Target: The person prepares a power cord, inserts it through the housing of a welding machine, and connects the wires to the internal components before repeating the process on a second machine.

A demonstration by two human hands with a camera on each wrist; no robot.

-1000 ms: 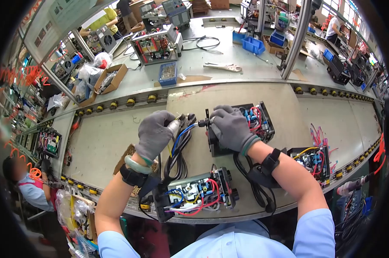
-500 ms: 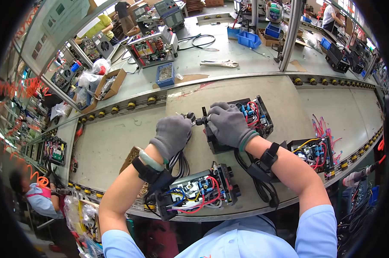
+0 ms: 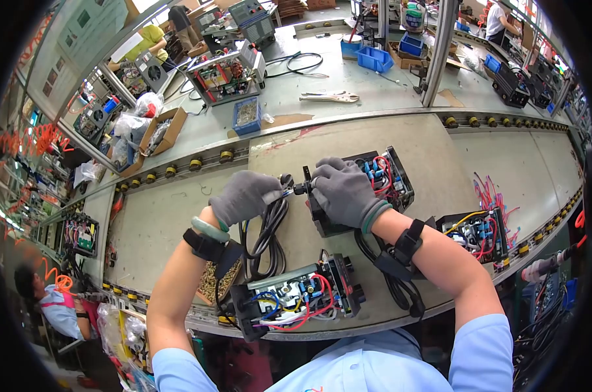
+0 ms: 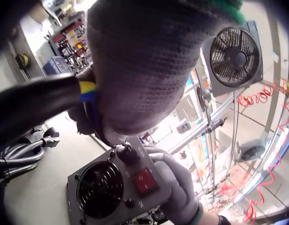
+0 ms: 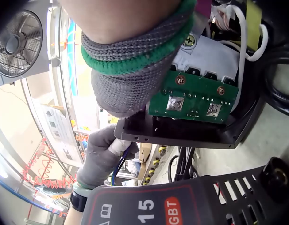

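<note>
Both hands wear grey knit gloves. My left hand point(image 3: 247, 197) pinches the stripped end of a black power cord point(image 4: 46, 96), whose blue and yellow wires point(image 4: 89, 96) show in the left wrist view. Those wires run to a black cable gland point(image 3: 301, 188) on the rear panel of an open-cased electrical machine point(image 3: 400, 183). My right hand point(image 3: 345, 193) grips that rear panel at its edge, beside the gland. The panel carries a round fan grille point(image 4: 100, 189) and a red rocker switch point(image 4: 143, 182). In the right wrist view a green circuit board point(image 5: 193, 101) shows inside the case.
A second open machine point(image 3: 296, 297) sits at the near table edge, a third point(image 3: 472, 232) at the right. Coiled black cord point(image 3: 270, 238) lies below my left hand, near a box of small brass-coloured parts point(image 3: 217, 281). Locking pliers point(image 3: 330, 97) and a blue bin point(image 3: 246, 116) lie across the rollers.
My left hand moved right towards the gland, covering the wires, then drew back slightly left, its fingertips at the wires close to the gland. The right hand has kept its place on the machine.
</note>
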